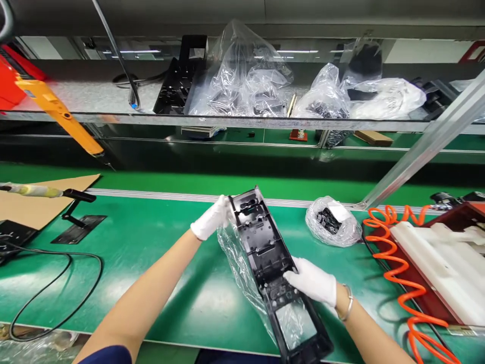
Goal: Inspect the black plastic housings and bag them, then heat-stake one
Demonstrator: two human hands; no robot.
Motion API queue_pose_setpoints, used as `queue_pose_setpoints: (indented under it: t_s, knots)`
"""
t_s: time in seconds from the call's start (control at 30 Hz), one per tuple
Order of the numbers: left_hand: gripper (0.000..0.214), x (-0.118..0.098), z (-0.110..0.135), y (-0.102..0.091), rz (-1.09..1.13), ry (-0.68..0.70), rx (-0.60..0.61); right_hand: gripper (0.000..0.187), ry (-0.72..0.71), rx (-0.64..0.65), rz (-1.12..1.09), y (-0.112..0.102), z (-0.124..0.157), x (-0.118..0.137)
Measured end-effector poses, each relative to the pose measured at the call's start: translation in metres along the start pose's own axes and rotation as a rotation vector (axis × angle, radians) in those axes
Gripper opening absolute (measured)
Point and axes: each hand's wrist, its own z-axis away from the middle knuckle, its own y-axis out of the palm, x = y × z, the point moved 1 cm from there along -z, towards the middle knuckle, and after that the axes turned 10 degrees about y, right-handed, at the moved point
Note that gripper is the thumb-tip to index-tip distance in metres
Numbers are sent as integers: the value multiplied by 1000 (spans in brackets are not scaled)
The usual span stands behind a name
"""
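A long black plastic housing (263, 247) with ribs inside and a rectangular window at its near end is held tilted above the green bench. My left hand (212, 218), in a white glove, is closed at its far left corner, where a clear plastic bag (242, 273) hangs along the housing's left side. Whether those fingers grip the bag, the housing or both is hard to see. My right hand (312, 283), also gloved, grips the housing's right edge near the middle, thumb on its inner face.
A bag of small black parts (329, 220) lies at right, beside an orange coiled hose (394, 263) and a white fixture (443, 268). At left are a soldering iron in a stand (79, 222) and a hanging orange electric screwdriver (60, 111). Bagged parts (242, 86) fill the shelf.
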Motion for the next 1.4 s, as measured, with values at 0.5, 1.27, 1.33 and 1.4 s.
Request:
queue_pose_setpoints:
  t_s: [0.5, 1.27, 1.33, 1.4]
  knots:
    - [16, 8, 65, 4, 716, -196, -342, 53, 35, -227, -324, -82, 9, -25]
    - [47, 16, 101, 4, 594, 36, -132, 42, 155, -605, -554, -88, -2, -66]
    - [48, 14, 100, 5, 574, 39, -120, 42, 179, -586, -600, -88, -1, -69]
    - [49, 12, 100, 5, 558, 40, -106, 43, 199, -571, -605, -88, -1, -69]
